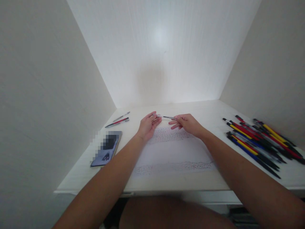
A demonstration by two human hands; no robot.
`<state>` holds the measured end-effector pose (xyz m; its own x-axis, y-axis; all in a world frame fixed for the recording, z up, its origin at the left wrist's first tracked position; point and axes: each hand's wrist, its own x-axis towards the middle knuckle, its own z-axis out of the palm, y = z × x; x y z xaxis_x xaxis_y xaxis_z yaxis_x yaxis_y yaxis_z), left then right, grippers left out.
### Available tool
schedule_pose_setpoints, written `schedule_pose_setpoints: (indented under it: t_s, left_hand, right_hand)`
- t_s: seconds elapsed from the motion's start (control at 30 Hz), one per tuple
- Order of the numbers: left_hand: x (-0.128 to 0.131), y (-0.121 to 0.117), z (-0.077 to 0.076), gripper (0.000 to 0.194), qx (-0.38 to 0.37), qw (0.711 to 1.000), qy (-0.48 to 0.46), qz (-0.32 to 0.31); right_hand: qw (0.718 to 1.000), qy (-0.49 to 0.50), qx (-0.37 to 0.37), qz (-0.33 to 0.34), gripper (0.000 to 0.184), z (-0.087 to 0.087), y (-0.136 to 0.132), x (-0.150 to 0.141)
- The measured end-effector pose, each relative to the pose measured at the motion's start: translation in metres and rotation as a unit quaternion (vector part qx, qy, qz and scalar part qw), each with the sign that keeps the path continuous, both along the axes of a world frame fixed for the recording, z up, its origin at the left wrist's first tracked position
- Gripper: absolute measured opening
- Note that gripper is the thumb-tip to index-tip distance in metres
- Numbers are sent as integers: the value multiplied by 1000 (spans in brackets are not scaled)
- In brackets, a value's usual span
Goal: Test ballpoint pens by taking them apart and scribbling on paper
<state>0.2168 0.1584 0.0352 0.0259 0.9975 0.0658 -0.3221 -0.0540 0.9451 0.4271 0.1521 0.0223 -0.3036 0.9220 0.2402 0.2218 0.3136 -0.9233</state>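
Above the far edge of a written sheet of paper, my two hands face each other. The fingers of my left hand are closed on a small clear piece that looks like a pen cap. Between the thumb and fingers of my right hand is a slim pen, its dark end pointing left at the clear piece. A small gap seems to separate the two. The pen's rear part is hidden in my right hand.
Several red, yellow, blue and black pens lie heaped on the right. On the left are a few pens and a phone, its screen partly pixelated. White walls enclose the desk at the back and sides.
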Motion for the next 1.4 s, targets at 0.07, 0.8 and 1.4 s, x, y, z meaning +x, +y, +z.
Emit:
schedule_pose_setpoints:
  t_s: [0.07, 0.8, 1.4]
  left_hand:
    - [1, -2, 2, 11, -14, 999, -33, 11]
    - [10, -3, -7, 45, -69, 983, -169, 35]
    - [7, -4, -4, 33, -42, 990, -108, 82]
  right_hand:
    - [1000, -20, 19, -6, 32, -3, 1, -1]
    - [982, -188, 30, -15, 73, 5, -10, -7]
    - [991, -127, -32, 41, 68, -12, 1, -3]
